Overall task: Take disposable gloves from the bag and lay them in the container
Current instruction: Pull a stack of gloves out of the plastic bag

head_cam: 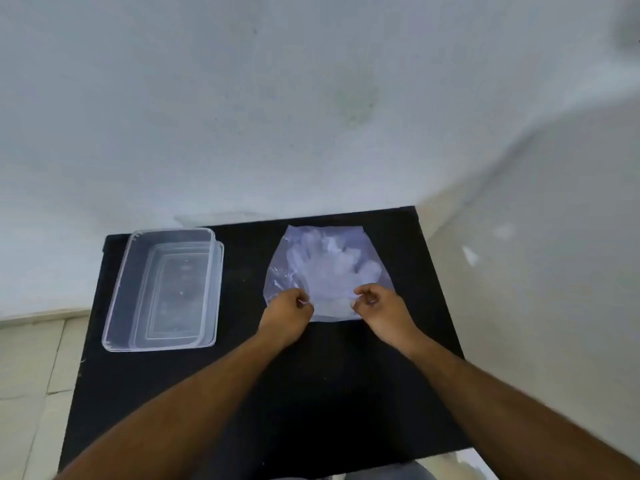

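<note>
A clear plastic bag (284, 258) lies flat on the black table (311, 393), right of centre. Whitish disposable gloves (329, 268) show through it, fingers spread toward the far side. My left hand (289, 308) pinches the bag's near edge on the left. My right hand (377, 304) pinches the same edge on the right. A clear rectangular container (121, 289) stands on the table's left part, with nothing visible inside it.
A white wall rises right behind the table and bends forward on the right. Pale floor tiles (31, 368) show to the left of the table. The container seems to sit on its clear lid (219, 271).
</note>
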